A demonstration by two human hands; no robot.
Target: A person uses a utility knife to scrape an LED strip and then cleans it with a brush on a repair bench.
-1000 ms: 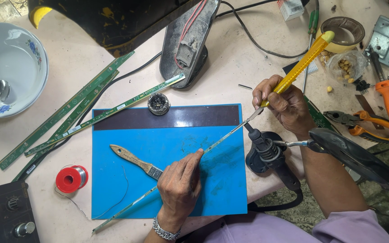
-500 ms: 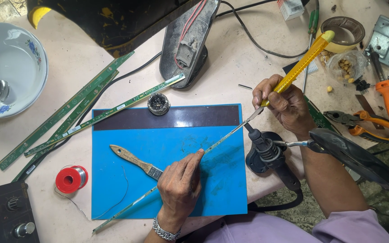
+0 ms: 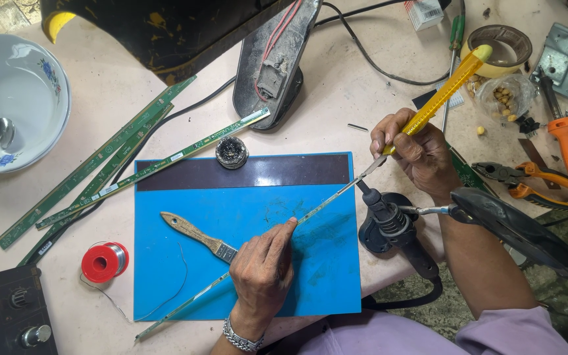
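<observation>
Nothing has shifted: the thin strip (image 3: 310, 212) is still pinned by the left hand (image 3: 261, 266), while the yellow knife (image 3: 438, 98) stays gripped in the right hand (image 3: 415, 148), blade at its far end.

We look straight down on a pale cream surface (image 3: 336, 92), scuffed and lightly stained, filling nearly the whole view. Its near edge runs along the bottom right, where it ends in a rounded corner. Beyond that edge we see the floor (image 3: 560, 309): dark, mottled grey-green, gritty, with small specks of debris. At the top left corner a small patch of rough, pebbly ground (image 3: 1, 13) shows past the surface's far edge. Light is even and diffuse, seemingly from above; shadows on the surface are short and soft. We see no walls and no windows from this angle. A black and yellow object (image 3: 152, 33) stands at the top edge, casting a dim shadow.
</observation>
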